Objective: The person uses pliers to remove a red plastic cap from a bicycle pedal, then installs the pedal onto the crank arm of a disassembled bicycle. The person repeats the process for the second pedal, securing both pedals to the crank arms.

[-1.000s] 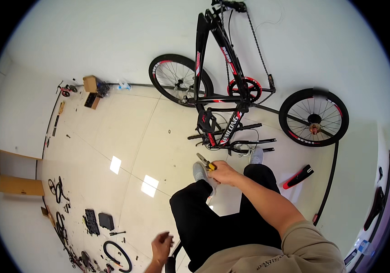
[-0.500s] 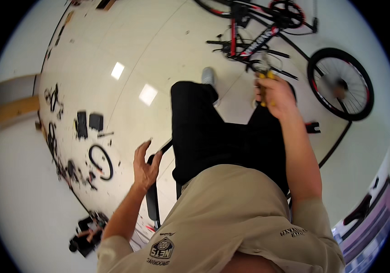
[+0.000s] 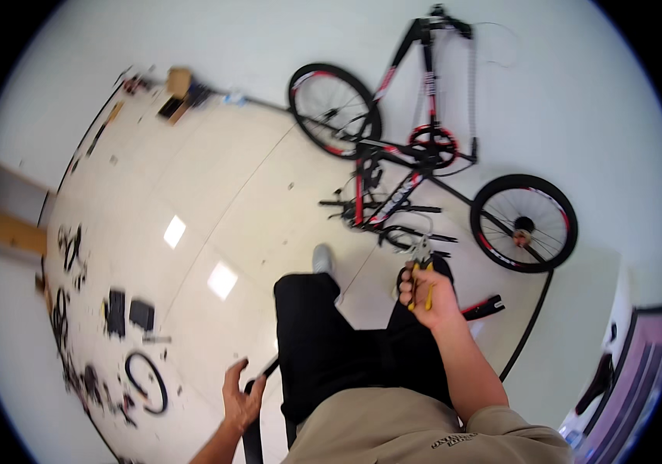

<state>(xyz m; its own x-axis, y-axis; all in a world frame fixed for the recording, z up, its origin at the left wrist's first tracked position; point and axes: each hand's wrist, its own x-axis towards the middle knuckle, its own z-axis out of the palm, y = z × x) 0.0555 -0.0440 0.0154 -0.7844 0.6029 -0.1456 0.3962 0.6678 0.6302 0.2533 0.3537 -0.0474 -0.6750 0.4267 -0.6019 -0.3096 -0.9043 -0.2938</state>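
My right hand (image 3: 430, 298) is closed round a pair of pliers (image 3: 421, 255) with yellow-and-black handles, held above my right knee with the metal jaws pointing away from me. Low on the left, my left hand (image 3: 243, 396) holds nothing. Its fingers are apart, close to the black armrest (image 3: 252, 433) of the chair I sit on. Beyond the pliers, a black and red bicycle frame (image 3: 400, 193) leans at the wall, with handlebar parts low on the floor. One wheel (image 3: 329, 108) stands to its left and another wheel (image 3: 524, 224) to its right.
A red and black bicycle part (image 3: 483, 308) lies right of my knee. On the left floor are black cases (image 3: 115, 311), a loose tire (image 3: 148, 383) and several scattered parts. A cardboard box (image 3: 179, 81) stands by the far wall. Shelving (image 3: 640, 363) is at the right.
The view has tilted up, bringing the whole bicycle frame, its left wheel and more wall into sight. My right hand still grips the pliers; my left stays open by the armrest.
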